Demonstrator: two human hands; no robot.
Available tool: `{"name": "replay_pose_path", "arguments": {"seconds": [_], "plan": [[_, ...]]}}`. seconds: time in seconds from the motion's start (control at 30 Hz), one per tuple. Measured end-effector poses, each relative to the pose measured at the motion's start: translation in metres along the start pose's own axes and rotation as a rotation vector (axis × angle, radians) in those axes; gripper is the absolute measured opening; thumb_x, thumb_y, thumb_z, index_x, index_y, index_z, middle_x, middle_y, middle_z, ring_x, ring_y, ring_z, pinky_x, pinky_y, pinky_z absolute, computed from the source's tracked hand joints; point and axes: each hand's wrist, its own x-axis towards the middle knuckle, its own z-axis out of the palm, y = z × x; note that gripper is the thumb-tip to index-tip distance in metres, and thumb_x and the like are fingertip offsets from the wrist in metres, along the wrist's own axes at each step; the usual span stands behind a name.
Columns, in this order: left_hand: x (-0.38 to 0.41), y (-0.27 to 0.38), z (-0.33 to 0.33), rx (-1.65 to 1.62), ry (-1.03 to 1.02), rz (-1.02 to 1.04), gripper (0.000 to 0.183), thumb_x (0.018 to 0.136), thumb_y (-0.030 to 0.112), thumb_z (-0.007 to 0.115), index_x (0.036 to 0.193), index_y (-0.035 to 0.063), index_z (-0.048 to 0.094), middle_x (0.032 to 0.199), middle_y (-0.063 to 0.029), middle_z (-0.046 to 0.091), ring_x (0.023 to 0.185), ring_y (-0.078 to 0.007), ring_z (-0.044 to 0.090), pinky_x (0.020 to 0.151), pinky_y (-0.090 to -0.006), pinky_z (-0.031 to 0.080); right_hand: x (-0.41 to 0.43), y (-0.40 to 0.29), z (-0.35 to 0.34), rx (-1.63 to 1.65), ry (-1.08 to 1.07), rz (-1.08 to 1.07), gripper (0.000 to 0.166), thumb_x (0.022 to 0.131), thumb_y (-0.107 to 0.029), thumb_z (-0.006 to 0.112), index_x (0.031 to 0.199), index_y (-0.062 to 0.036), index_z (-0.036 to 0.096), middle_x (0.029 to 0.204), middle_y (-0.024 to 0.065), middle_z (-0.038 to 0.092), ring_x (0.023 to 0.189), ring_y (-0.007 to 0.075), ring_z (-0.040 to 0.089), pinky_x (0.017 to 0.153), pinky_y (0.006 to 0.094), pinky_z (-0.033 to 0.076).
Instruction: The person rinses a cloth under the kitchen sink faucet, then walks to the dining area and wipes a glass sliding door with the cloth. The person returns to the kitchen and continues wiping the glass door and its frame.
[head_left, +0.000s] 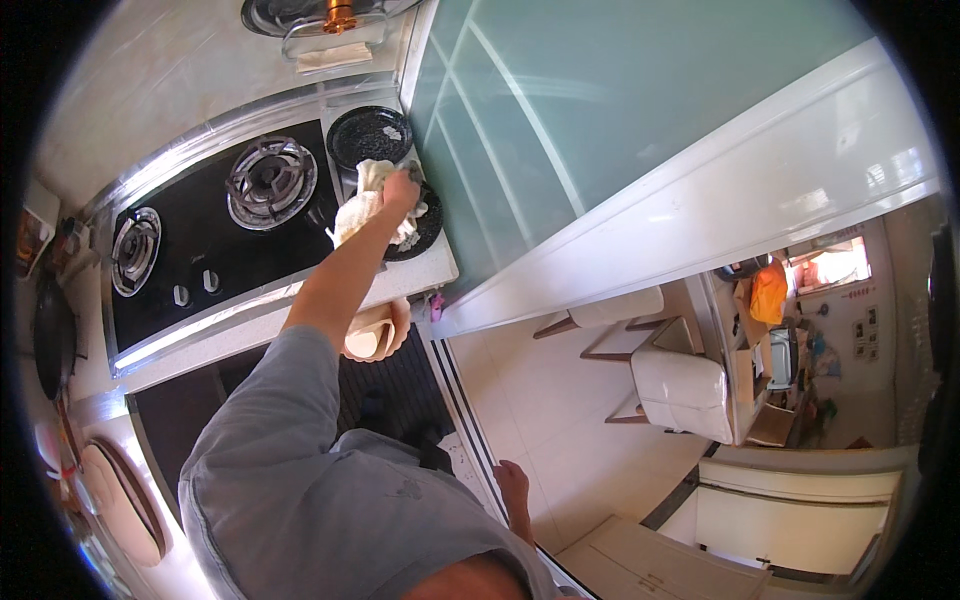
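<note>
My left hand (402, 190) is closed on a crumpled whitish cloth (360, 214) over the counter at the right end of the hob. The cloth partly covers a black speckled round dish (429, 232) and hangs toward the hob's edge. Behind it lies another black round dish (370, 139), with a small pale patch inside its rim. My right hand (511, 480) hangs low beside my body, away from the counter; its fingers look curled, and nothing shows in it.
The black gas hob (202, 247) has two burners, with pan supports standing up. A frosted glass sliding door (510, 150) borders the counter on the right. Below the counter edge sits a scalloped beige container (379, 337). Cutting boards (120, 502) and a wok (55, 337) are at the left.
</note>
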Motion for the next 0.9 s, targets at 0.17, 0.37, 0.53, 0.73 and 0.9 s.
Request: {"name": "replay_pose_path", "arguments": {"seconds": [0.17,0.37,0.53,0.73,0.9], "plan": [[0.046,0.044,0.013,-0.374,0.198,0.071,0.043,0.072,0.01,0.05,0.112,0.0054,0.062,0.096,-0.0229,0.065,0.093,-0.0355,0.062,0.084,-0.0387,0.048,-0.009,0.037,0.005,0.135,0.014,0.062,0.029,0.082,-0.016,0.06,0.105,0.0006,0.062,0.079,0.0039,0.065,0.065,0.0088,0.057,0.056,0.0216,0.045],[0.085,0.002,0.042,-0.53,0.111,-0.111,0.041,0.078,0.012,0.045,0.115,-0.001,0.058,0.101,-0.0255,0.063,0.098,-0.0364,0.061,0.083,-0.0379,0.048,-0.017,0.067,0.003,0.361,-0.056,0.095,0.028,0.087,-0.018,0.056,0.108,-0.0003,0.06,0.086,0.0068,0.067,0.071,0.0115,0.061,0.06,0.0229,0.046],[0.02,0.046,0.037,0.746,-0.64,0.625,0.026,0.077,0.012,0.05,0.093,-0.0003,0.066,0.095,-0.0256,0.063,0.096,-0.0394,0.06,0.084,-0.0424,0.049,-0.021,0.085,0.017,0.082,-0.137,0.096,0.029,0.088,-0.021,0.056,0.109,-0.0017,0.06,0.087,0.0065,0.068,0.071,0.0107,0.061,0.06,0.0228,0.047],[0.047,0.028,0.021,0.033,-0.171,0.237,0.035,0.075,0.011,0.053,0.108,0.0087,0.064,0.084,-0.0224,0.064,0.084,-0.0362,0.063,0.073,-0.0428,0.049,0.014,0.005,0.003,0.111,-0.032,0.01,0.03,0.084,-0.018,0.059,0.106,0.0012,0.061,0.082,0.0055,0.065,0.072,0.0112,0.059,0.063,0.0242,0.047],[0.026,0.04,0.048,-0.077,-0.034,-0.07,0.058,0.078,0.011,0.043,0.135,0.008,0.04,0.108,-0.0268,0.059,0.101,-0.0399,0.056,0.086,-0.0418,0.045,0.001,0.066,-0.003,-0.214,-0.013,-0.216,0.026,0.087,-0.014,0.055,0.105,0.0037,0.06,0.084,0.0103,0.065,0.07,0.0146,0.06,0.058,0.0243,0.047]]}}
